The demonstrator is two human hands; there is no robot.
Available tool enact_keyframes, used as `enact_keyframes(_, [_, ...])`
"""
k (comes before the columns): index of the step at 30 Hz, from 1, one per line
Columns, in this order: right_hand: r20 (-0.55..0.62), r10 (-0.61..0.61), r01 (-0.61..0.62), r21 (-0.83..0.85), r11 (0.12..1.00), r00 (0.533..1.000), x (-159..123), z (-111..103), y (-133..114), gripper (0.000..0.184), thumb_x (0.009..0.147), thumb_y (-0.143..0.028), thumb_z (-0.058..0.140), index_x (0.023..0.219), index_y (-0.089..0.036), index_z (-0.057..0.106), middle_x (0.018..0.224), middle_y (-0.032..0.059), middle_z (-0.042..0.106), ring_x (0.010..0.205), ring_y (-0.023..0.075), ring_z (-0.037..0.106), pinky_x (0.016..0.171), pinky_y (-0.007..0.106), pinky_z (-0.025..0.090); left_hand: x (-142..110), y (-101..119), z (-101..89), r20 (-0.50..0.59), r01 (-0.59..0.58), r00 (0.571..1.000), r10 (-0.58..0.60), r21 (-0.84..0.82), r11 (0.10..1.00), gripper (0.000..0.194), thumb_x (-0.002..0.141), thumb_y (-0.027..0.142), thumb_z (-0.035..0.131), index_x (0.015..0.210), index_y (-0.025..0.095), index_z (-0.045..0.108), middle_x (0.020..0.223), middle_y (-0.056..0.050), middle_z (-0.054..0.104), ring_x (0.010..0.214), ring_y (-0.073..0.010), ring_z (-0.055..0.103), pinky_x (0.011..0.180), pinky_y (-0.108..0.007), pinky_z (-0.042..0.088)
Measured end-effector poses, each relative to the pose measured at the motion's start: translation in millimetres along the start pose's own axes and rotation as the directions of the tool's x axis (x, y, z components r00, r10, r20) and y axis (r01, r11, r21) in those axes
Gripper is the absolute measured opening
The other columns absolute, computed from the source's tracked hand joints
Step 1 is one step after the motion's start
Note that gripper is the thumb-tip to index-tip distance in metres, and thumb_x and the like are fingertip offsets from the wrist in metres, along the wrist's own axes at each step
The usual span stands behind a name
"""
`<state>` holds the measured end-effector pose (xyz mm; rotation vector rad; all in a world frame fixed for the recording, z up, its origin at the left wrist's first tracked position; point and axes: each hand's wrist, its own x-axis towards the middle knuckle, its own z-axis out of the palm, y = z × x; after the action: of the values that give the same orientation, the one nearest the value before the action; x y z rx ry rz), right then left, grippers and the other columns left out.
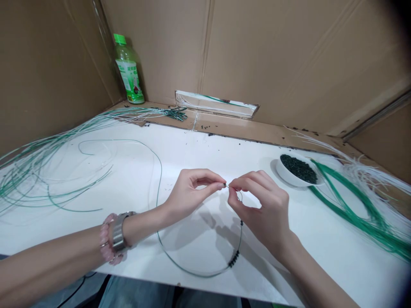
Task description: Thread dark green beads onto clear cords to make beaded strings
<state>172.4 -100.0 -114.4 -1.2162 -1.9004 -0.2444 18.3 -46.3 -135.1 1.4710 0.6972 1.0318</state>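
My left hand (195,190) pinches a tiny dark bead (224,185) between thumb and forefinger. Close beside it, my right hand (261,201) grips the thin green cord (159,177), its thumb and forefinger pressed together. The two sets of fingertips almost meet; whether the cord passes through the bead is too small to tell. From the right hand the cord hangs down and sweeps in a wide loop across the white table. Several dark beads (234,259) are strung in a cluster low on its right side, and a few sit higher.
A white bowl (284,173) of dark beads stands right. Beyond it lie green cord bundles (362,220) and white strands (369,173). Long green and white cords (64,132) spread on the left. A green bottle (129,75) stands against the cardboard wall (257,51). Loose beads dot the back edge.
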Motion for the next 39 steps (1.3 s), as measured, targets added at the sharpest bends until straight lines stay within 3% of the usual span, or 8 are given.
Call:
enact_keyframes(15, [0.028, 0.120, -0.122, 0.093, 0.988, 0.992, 4.2, -0.5, -2.7, 0.015, 0.072, -0.006, 0.056, 0.065, -0.019, 0.056, 0.060, -0.0008, 0.056, 0.058, 0.0124, 0.046, 0.054, 0.026, 0.041, 0.4, -1.1, -2.0, 0.030, -0.058, 0.998, 0.058, 0.030, 0.998, 0.005, 0.075, 0.018, 0.066, 0.075, 0.016, 0.070, 0.079, -0.004, 0.071, 0.076, -0.0135, 0.065, 0.074, -0.023, 0.052])
enact_keyframes(23, [0.021, -0.027, 0.027, -0.002, 1.000, 0.999, 0.7, 0.8, 0.3, 0.015, 0.074, -0.003, 0.057, 0.069, -0.017, 0.057, 0.062, 0.0011, 0.056, 0.061, 0.0126, 0.047, 0.055, 0.025, 0.041, -0.1, 0.0, -1.4, 0.023, -0.073, 0.997, 0.071, 0.083, 0.994, 0.006, 0.076, 0.016, 0.064, 0.076, 0.015, 0.070, 0.078, -0.004, 0.071, 0.075, -0.0126, 0.064, 0.071, -0.022, 0.052])
enact_keyframes(28, [0.030, -0.038, 0.038, -0.007, 0.999, 0.999, -1.1, 3.0, 1.9, 0.014, 0.076, -0.004, 0.056, 0.072, -0.017, 0.058, 0.065, 0.0011, 0.057, 0.063, 0.0122, 0.047, 0.056, 0.024, 0.041, 0.4, -1.0, -2.5, 0.028, -0.067, 0.998, 0.064, 0.116, 0.991, 0.006, 0.076, 0.017, 0.064, 0.076, 0.014, 0.070, 0.079, -0.005, 0.071, 0.074, -0.0133, 0.064, 0.071, -0.023, 0.052])
enact_keyframes(34, [0.035, 0.027, -0.029, 0.044, 0.999, 0.999, -1.1, 4.9, -0.1, 0.014, 0.077, -0.004, 0.056, 0.068, -0.016, 0.058, 0.063, 0.0013, 0.057, 0.061, 0.0120, 0.047, 0.054, 0.024, 0.041, 0.4, -2.8, -3.6, 0.067, -0.116, 0.992, 0.107, 0.153, 0.981, 0.008, 0.077, 0.016, 0.062, 0.078, 0.014, 0.070, 0.079, -0.005, 0.071, 0.074, -0.0133, 0.064, 0.071, -0.022, 0.051])
enact_keyframes(39, [0.089, 0.150, -0.165, 0.201, 0.966, 0.985, -3.8, 5.2, 3.9, 0.011, 0.079, -0.009, 0.058, 0.077, -0.018, 0.064, 0.069, 0.0010, 0.064, 0.065, 0.0126, 0.054, 0.057, 0.025, 0.047, 2.4, -5.0, -6.1, 0.013, -0.081, 0.997, 0.080, 0.165, 0.983, 0.006, 0.075, 0.021, 0.066, 0.076, 0.016, 0.070, 0.076, -0.002, 0.070, 0.072, -0.0118, 0.064, 0.070, -0.020, 0.051])
